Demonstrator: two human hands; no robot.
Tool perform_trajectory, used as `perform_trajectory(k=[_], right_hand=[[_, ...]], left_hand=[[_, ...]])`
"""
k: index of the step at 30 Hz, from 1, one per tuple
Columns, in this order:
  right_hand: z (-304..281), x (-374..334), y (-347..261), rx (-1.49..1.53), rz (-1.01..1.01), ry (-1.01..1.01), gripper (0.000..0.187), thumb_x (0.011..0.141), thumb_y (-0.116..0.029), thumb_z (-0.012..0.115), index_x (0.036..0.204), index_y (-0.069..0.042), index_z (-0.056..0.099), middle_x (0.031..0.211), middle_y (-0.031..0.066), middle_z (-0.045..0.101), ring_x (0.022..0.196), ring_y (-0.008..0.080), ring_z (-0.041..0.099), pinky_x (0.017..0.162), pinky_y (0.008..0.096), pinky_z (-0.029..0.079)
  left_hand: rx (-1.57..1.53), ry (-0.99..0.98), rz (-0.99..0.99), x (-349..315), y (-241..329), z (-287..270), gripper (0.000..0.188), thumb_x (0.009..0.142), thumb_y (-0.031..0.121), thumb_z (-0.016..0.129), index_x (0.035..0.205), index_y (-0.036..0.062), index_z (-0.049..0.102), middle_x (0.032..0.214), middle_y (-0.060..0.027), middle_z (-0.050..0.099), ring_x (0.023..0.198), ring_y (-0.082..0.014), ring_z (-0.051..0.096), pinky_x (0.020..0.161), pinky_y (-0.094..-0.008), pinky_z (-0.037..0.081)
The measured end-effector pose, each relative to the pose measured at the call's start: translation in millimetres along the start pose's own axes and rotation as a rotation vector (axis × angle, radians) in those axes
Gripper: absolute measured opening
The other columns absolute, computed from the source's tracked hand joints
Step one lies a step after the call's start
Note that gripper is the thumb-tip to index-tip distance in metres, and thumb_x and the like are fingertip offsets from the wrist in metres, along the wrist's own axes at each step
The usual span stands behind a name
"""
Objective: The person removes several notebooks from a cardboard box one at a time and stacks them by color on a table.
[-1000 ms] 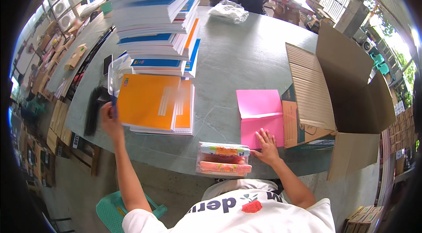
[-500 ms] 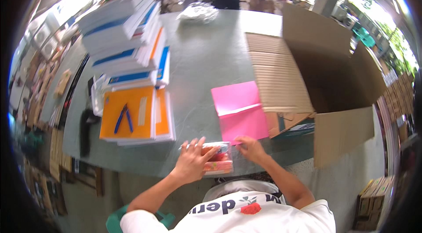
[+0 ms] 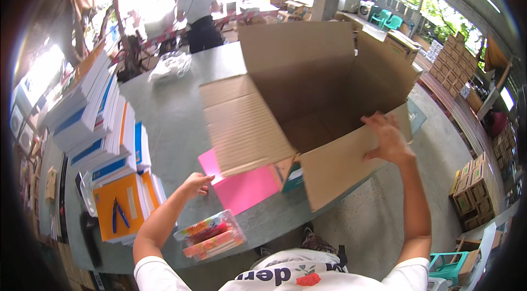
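My left hand (image 3: 197, 184) is at the left edge of a pink sheet (image 3: 248, 189), thumb and fingers closed in a pinch on that edge. Part of the sheet lies under a flap of a large open cardboard box (image 3: 335, 173). Over the box's near flap, my right hand (image 3: 388, 138) has its fingers spread, fingertips at the top edge. I can see only bare cardboard inside the box; its near bottom is hidden. In front of me, near the table edge, lies a clear plastic pack (image 3: 211, 234) with orange, red and floral-patterned items, untouched by either hand.
A tall stack of books (image 3: 101, 126) stands at the left, with blue-handled pliers (image 3: 119, 215) on an orange cover. Crumpled clear plastic (image 3: 171, 66) lies at the table's far end. Beyond, a person (image 3: 198, 11) stands turned away. Stacked cartons (image 3: 475, 189) are on the floor at right.
The view has swung right. My left hand has left the clear pack and moved to the pink sheet. My right hand has gone from the sheet to the box's near flap, opening its fingers.
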State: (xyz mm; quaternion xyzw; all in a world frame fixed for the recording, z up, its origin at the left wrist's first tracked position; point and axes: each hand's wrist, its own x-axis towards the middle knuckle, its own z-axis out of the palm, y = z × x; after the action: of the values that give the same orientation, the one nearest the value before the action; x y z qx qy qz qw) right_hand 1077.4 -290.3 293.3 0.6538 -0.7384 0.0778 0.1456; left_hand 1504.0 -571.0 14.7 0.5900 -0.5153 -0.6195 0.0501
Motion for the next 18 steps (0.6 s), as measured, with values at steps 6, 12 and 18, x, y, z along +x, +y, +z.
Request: perform_trajectory(k=[6,12,18], right_hand=[[53.9,-3.9,35.9,0.173,-0.156,0.016,0.051,0.052,-0.022,0.078,0.095,-0.006,0.055,0.092,0.0084,0.052,0.094,0.0308,0.048,0.088,0.04,0.038],[18.1,17.2,137.1,0.231,-0.296,0.544,0.034,0.062,-0.017,0.07,0.091,-0.006,0.054,0.088,0.01,0.053,0.092,0.0317,0.049,0.08,0.0434,0.036],[-73.5,-0.4,302.3,0.027,-0.22,0.775,0.048,0.069,-0.022,0.076,0.104,0.002,0.053,0.107,0.0175,0.056,0.104,0.0338,0.05,0.088,0.0416,0.039]], left_hand=[[-0.487,0.114,0.255,45.5,3.7,31.8,0.027,0.075,0.021,0.07,0.088,0.0009,0.057,0.075,-0.0031,0.057,0.064,-0.0151,0.057,0.058,-0.0304,0.051],[-0.711,0.511,0.841,-10.3,25.4,-9.8,0.01,0.075,0.009,0.066,0.078,0.0035,0.057,0.072,-0.003,0.057,0.061,-0.0133,0.057,0.057,-0.0291,0.052],[-0.838,0.982,0.915,-165.5,132.6,55.0,0.028,0.081,0.007,0.058,0.107,-0.0037,0.055,0.098,-0.0083,0.059,0.083,-0.0174,0.058,0.075,-0.033,0.049]])
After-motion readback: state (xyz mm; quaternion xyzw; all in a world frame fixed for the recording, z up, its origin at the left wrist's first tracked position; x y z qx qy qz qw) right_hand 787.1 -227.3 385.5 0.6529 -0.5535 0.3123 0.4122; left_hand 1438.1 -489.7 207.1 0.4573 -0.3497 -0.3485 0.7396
